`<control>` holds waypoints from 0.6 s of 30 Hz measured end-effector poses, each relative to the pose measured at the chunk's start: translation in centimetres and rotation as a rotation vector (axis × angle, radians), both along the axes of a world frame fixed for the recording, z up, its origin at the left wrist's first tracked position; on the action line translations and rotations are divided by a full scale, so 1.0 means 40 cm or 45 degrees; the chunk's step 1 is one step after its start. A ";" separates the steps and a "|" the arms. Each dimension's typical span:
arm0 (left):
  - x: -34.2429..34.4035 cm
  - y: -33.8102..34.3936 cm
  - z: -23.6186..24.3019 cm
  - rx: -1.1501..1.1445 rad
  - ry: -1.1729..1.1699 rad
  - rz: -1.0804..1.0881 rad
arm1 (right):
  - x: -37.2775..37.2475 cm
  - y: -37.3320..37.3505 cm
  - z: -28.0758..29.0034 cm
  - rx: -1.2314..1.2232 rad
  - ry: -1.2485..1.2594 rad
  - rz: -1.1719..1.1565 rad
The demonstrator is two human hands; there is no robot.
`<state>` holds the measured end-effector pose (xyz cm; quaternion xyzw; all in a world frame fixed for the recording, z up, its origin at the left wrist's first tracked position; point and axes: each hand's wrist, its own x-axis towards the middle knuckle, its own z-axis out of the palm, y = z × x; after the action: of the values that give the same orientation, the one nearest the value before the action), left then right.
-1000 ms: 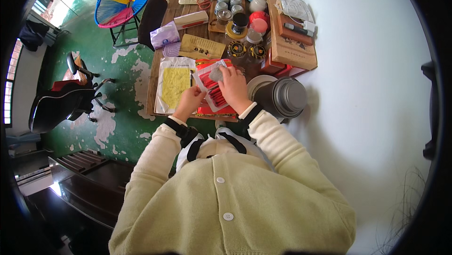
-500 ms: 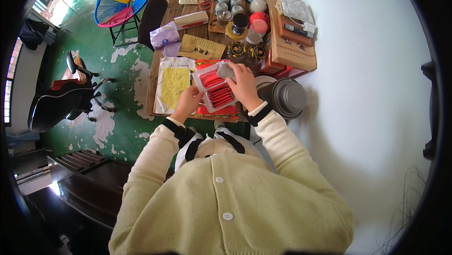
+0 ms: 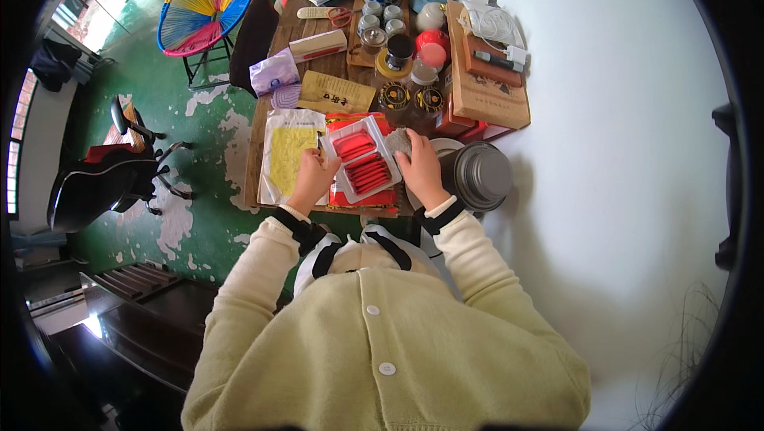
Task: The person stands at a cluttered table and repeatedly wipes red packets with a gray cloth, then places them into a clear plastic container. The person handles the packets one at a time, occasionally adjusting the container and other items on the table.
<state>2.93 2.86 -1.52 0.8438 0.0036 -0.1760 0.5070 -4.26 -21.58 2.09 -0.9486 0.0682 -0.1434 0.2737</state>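
A white plastic tray (image 3: 387, 179) holds several slim red packets (image 3: 368, 174) in two compartments. It is tilted over a red package (image 3: 342, 197) at the table's near edge. My left hand (image 3: 313, 179) is closed on the tray's left edge, thumb and fingers pinched there. My right hand (image 3: 423, 167) is wrapped round a grey cloth (image 3: 398, 141) beside the tray's upper right edge. I cannot tell whether the cloth touches the tray. Left of my left hand lies a white sheet with a yellow patch (image 3: 292, 154).
Right of my right hand stands a grey metal canister (image 3: 482, 175). Behind the tray are glass jars (image 3: 394, 97), a tan paper packet (image 3: 337, 92) and a tissue pack (image 3: 274, 73). A cardboard box (image 3: 493, 93) stands at the right, by the white wall (image 3: 613, 152).
My right hand has moved right and slightly down with the grey cloth, off the tray's top. More of the packets now shows. My left hand stays at the tray's left edge.
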 end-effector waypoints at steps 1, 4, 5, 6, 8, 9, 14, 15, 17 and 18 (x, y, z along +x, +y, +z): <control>0.000 0.003 -0.018 -0.114 0.163 0.081 | 0.000 0.001 -0.010 0.032 0.020 -0.009; 0.017 0.022 -0.071 0.019 0.303 -0.278 | 0.005 0.009 -0.035 0.123 0.082 -0.014; 0.013 0.025 -0.087 -0.046 0.172 -0.243 | 0.010 0.013 -0.041 0.151 0.102 -0.005; 0.000 0.027 -0.102 -0.087 0.083 -0.191 | 0.015 0.018 -0.046 0.179 0.127 0.001; 0.005 0.044 -0.120 0.007 0.030 -0.174 | 0.026 0.031 -0.052 0.249 0.126 0.057; 0.005 0.054 -0.124 -0.087 0.078 -0.119 | 0.033 0.037 -0.054 0.287 0.145 0.072; -0.005 0.128 -0.068 -0.468 0.399 0.123 | 0.074 0.098 -0.066 0.326 0.113 0.173; -0.009 0.143 -0.046 -0.513 0.384 0.146 | 0.084 0.112 -0.069 0.332 0.115 0.192; -0.024 0.182 0.000 -0.628 0.443 0.218 | 0.104 0.143 -0.076 0.348 0.139 0.228; -0.031 0.202 0.019 -0.732 0.487 0.230 | 0.114 0.161 -0.081 0.361 0.139 0.248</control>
<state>1.68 10.96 -0.78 0.6147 0.1233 -0.2789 0.7275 0.30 -15.15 -1.14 -0.9090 0.0103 -0.0535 0.4133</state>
